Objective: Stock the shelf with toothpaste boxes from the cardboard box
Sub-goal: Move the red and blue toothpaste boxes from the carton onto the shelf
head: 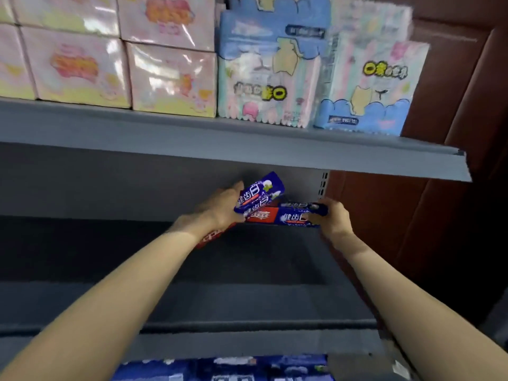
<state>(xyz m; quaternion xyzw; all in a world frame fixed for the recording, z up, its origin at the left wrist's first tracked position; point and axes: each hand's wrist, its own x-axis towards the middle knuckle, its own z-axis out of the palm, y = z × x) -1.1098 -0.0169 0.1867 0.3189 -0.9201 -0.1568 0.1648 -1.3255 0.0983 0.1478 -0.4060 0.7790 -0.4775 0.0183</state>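
Left hand [220,207] grips tilted toothpaste boxes [258,195]; right hand [331,218] grips flat box [291,215] at 3 o'clock; tissue packs [170,75] on upper shelf [220,141] at 12

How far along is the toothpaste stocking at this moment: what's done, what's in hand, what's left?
Early stage. Done: no boxes visibly set apart on the middle shelf; most of its deck shows bare. In hand: the left hand grips tilted toothpaste boxes, and the right hand grips a level toothpaste box near the shelf's back right. Left: setting these down, then filling the shelf. More blue boxes show at the bottom edge, blurred.
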